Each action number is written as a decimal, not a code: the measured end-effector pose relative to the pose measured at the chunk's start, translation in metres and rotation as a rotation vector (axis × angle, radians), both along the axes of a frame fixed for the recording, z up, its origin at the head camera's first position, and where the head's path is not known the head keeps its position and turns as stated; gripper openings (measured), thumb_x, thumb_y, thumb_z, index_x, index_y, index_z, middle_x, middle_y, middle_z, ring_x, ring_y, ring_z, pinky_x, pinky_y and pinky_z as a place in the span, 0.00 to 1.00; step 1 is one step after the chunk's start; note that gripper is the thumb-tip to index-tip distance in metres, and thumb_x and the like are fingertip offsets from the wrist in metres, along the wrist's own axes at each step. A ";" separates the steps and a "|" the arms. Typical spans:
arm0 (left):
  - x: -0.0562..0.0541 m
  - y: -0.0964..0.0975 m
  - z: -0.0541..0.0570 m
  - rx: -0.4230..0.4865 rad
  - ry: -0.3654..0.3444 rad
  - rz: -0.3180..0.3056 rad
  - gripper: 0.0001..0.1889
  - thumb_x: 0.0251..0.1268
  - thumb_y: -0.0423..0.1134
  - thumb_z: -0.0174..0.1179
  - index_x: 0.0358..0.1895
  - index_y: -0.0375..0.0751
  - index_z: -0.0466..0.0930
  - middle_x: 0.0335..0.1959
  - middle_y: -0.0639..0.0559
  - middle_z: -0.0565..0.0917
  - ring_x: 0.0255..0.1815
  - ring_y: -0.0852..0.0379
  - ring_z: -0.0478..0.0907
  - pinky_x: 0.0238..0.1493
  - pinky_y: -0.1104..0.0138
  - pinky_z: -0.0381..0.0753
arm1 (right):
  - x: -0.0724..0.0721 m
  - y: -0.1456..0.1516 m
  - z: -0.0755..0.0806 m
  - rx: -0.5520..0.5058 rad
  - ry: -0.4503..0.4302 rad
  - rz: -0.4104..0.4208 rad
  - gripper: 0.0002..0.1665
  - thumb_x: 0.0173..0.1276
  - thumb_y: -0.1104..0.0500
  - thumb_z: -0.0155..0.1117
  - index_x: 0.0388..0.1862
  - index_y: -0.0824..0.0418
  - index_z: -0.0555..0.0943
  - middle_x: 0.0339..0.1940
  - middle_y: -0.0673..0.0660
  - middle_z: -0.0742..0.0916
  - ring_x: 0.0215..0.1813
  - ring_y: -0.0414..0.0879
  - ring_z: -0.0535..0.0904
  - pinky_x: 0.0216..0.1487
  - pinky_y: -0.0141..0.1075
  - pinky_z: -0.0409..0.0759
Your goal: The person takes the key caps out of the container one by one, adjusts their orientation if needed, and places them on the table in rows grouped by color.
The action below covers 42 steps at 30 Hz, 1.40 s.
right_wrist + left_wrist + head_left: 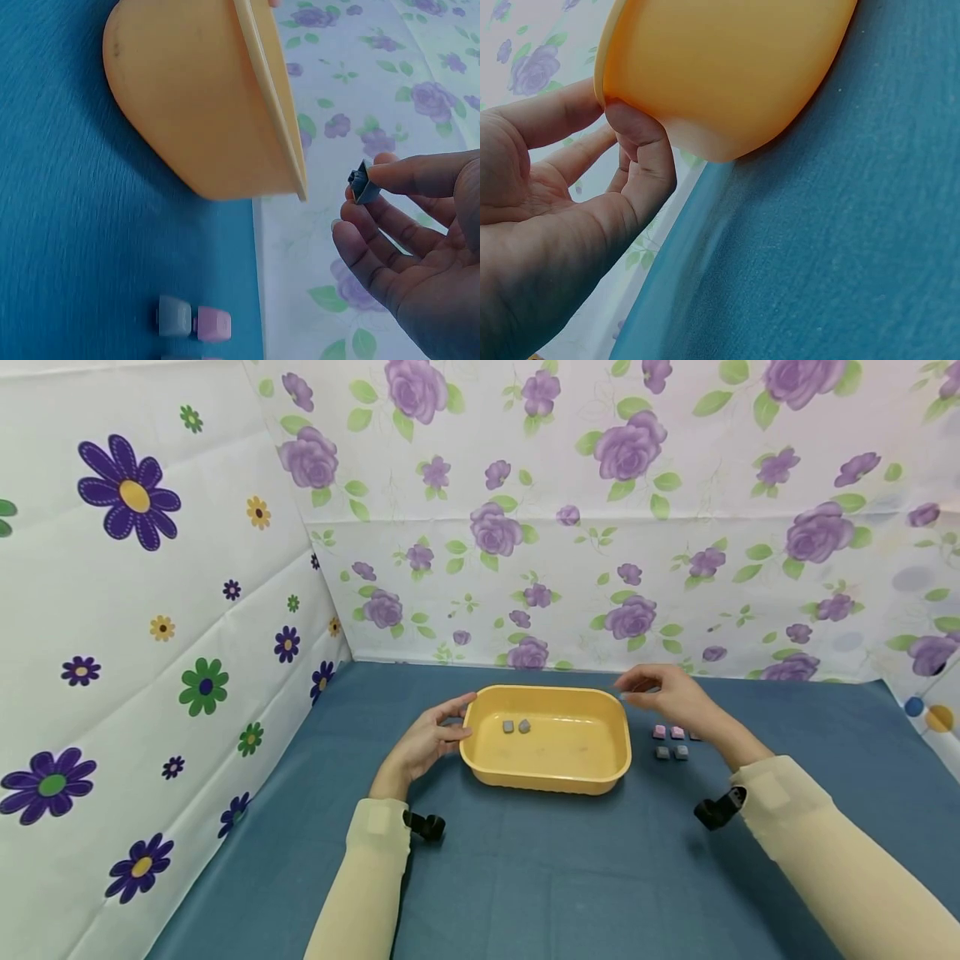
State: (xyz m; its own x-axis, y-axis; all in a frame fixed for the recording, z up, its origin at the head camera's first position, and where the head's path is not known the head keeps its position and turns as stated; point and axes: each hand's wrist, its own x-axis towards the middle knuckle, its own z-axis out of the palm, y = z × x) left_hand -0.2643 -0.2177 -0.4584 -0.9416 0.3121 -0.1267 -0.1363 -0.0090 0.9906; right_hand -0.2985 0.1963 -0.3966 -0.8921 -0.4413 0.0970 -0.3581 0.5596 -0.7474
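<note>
A yellow plastic basin stands on the blue cloth. My left hand holds its left rim, the thumb and fingers pinching the edge in the left wrist view. Near the basin's right back corner, my right hand pinches a small grey keycap between thumb and fingertips, its underside partly visible. Inside the basin lie two grey keycaps. To the right of it, pink keycaps and grey keycaps sit in short rows on the cloth, one partly hidden by my right wrist.
A blue cloth covers the table. Behind it hangs a white sheet with purple roses, and a sheet with daisies rises on the left.
</note>
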 end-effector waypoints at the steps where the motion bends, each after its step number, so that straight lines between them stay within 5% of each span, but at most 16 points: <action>1: 0.000 0.000 0.000 0.001 -0.001 0.002 0.34 0.76 0.25 0.57 0.81 0.50 0.64 0.57 0.44 0.68 0.39 0.55 0.77 0.39 0.67 0.81 | 0.000 0.002 0.000 0.003 -0.001 -0.004 0.14 0.78 0.60 0.64 0.59 0.62 0.84 0.55 0.63 0.85 0.54 0.56 0.80 0.54 0.52 0.82; 16: -0.001 -0.001 -0.001 0.019 0.001 -0.004 0.34 0.76 0.25 0.57 0.81 0.50 0.64 0.57 0.44 0.68 0.40 0.56 0.79 0.40 0.67 0.81 | 0.004 0.042 -0.005 0.031 0.013 -0.047 0.17 0.77 0.57 0.67 0.60 0.62 0.84 0.55 0.62 0.84 0.53 0.54 0.79 0.51 0.46 0.80; 42: -0.002 -0.002 -0.005 0.020 0.008 -0.003 0.34 0.76 0.25 0.57 0.81 0.50 0.65 0.57 0.43 0.68 0.39 0.56 0.79 0.39 0.67 0.81 | 0.012 0.113 -0.050 0.022 -0.076 -0.048 0.21 0.75 0.63 0.68 0.63 0.69 0.81 0.53 0.66 0.85 0.46 0.42 0.81 0.43 0.43 0.84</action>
State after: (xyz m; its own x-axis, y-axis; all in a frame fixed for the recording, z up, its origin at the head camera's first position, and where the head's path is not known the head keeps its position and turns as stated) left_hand -0.2660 -0.2194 -0.4632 -0.9415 0.3174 -0.1134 -0.1288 -0.0279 0.9913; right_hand -0.2867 0.3092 -0.4466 -0.9169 -0.3987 0.0195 -0.2732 0.5912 -0.7588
